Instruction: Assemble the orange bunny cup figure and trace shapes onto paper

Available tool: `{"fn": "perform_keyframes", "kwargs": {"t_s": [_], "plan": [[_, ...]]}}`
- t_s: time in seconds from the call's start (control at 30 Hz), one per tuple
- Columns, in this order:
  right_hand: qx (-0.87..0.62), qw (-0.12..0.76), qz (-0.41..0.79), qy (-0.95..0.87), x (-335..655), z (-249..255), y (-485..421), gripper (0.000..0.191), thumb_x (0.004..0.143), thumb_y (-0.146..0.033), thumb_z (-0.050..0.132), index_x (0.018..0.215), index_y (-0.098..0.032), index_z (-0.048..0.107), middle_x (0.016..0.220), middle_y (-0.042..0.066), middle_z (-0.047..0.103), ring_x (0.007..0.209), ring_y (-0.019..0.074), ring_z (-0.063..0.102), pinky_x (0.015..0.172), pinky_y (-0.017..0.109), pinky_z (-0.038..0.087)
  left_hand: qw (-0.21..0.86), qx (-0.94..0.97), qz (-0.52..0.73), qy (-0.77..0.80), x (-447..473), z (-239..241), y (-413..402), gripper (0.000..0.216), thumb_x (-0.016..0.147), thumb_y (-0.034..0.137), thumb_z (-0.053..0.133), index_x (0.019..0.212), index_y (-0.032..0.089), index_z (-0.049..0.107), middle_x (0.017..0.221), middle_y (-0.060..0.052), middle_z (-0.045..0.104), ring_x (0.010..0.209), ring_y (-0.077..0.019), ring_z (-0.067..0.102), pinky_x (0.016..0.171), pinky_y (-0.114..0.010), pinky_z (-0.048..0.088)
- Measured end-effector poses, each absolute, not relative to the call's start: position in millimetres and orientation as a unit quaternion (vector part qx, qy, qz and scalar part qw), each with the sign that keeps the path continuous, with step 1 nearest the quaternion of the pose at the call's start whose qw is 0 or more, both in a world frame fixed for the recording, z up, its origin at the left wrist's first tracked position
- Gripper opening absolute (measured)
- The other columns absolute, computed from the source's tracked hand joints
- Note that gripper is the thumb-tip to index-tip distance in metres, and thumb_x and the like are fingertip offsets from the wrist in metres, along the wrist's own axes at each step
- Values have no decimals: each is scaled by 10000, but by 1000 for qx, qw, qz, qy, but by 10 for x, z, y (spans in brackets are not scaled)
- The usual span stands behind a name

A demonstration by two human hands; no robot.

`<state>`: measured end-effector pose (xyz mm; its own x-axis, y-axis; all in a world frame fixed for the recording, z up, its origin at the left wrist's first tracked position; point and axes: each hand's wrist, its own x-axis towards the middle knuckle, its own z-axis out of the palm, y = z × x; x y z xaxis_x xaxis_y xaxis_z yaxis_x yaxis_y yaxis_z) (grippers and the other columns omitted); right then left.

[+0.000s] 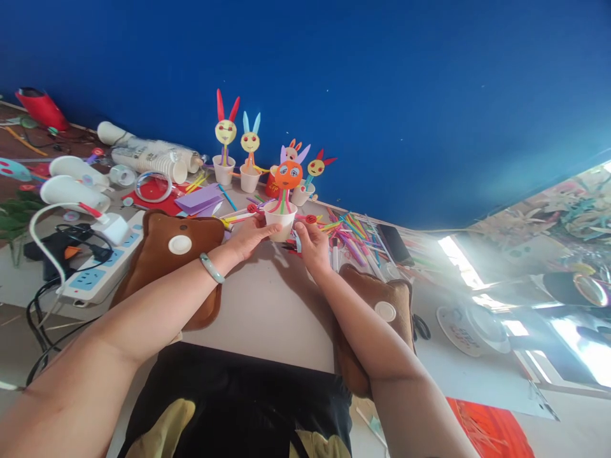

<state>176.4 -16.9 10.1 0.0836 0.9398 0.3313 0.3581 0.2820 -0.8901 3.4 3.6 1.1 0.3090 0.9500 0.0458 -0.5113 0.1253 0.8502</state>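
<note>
A white paper cup (280, 222) is held above the near part of the table. Out of it rises a rabbit figure with a round orange face (288, 174), purple ears and striped stems. My left hand (252, 236) grips the cup's left side, its thumb across the front. At the cup's right edge, my right hand (312, 247) has its thumb and fingers closed on it. A small light-blue bit (298, 242) shows by the right fingers; what it is, I cannot tell. Behind stand similar rabbit figures in cups, one with red ears (225, 132) and another with blue ears (250, 141).
Brown cushions (165, 270) flank my arms. A power strip (102, 267) with plugs and cables lies left, near stacked paper cups (157, 162). Colourful sticks (356, 235) and a dark phone (395, 244) are at right. A blue wall (363, 95) rises behind.
</note>
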Motion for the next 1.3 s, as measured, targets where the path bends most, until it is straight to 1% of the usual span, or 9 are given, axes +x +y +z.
{"fn": "perform_keyframes", "kwargs": {"t_s": [0.13,0.27,0.33,0.43,0.53,0.7,0.97,1.1,1.3], "plan": [[-524,536,304,-588,1745,84,-156,502,813,-657,630,958,-202,784,953,61,786,943,255,699,874,386,531,695,421,513,276,44,-9,35,585,567,448,936,1030,153,734,1048,-120,761,959,-255,693,836,-349,496],[-524,553,305,-571,1740,91,-159,444,804,-601,665,923,-193,793,903,51,776,897,244,687,836,375,528,681,443,512,278,59,7,9,575,602,487,913,1055,181,737,1078,-117,756,1003,-265,685,842,-343,496],[-525,560,305,-564,1742,92,-163,427,800,-582,675,907,-187,797,867,46,766,871,239,678,812,368,526,668,455,511,293,64,39,-17,535,604,493,910,1010,183,749,1032,-111,764,1004,-281,682,834,-344,492],[-528,565,306,-555,1745,83,-162,420,791,-580,679,882,-188,797,836,37,752,849,233,668,791,361,525,637,473,514,326,66,98,-59,417,608,441,917,891,180,757,895,-89,765,955,-299,680,814,-343,482],[-538,562,300,-552,1748,76,-158,433,785,-601,672,864,-193,792,819,31,744,833,230,659,769,354,524,618,496,508,339,59,124,-82,355,617,417,913,838,186,759,845,-75,756,907,-284,671,802,-331,479],[-541,560,280,-561,1755,75,-155,446,782,-608,667,860,-185,785,795,27,731,817,223,641,762,343,519,609,523,507,313,46,87,-74,409,653,462,884,917,174,763,942,-94,764,928,-260,658,825,-319,480],[-540,563,255,-571,1770,47,-133,444,792,-613,644,805,-183,754,741,20,683,746,200,593,737,338,495,604,533,509,303,56,55,-55,431,643,469,889,928,173,758,920,-86,754,949,-262,653,844,-332,484],[-546,558,228,-582,1782,63,-145,432,807,-600,632,797,-182,742,721,19,666,737,197,580,732,332,485,602,542,504,299,69,2,-29,449,644,477,882,938,163,753,941,-91,754,944,-254,655,851,-337,495],[-551,538,176,-614,1796,94,-173,420,858,-584,583,792,-192,717,722,16,674,712,180,565,704,310,476,607,542,502,292,95,-91,14,532,647,509,864,1008,140,733,997,-105,755,991,-267,667,877,-354,509]]}}
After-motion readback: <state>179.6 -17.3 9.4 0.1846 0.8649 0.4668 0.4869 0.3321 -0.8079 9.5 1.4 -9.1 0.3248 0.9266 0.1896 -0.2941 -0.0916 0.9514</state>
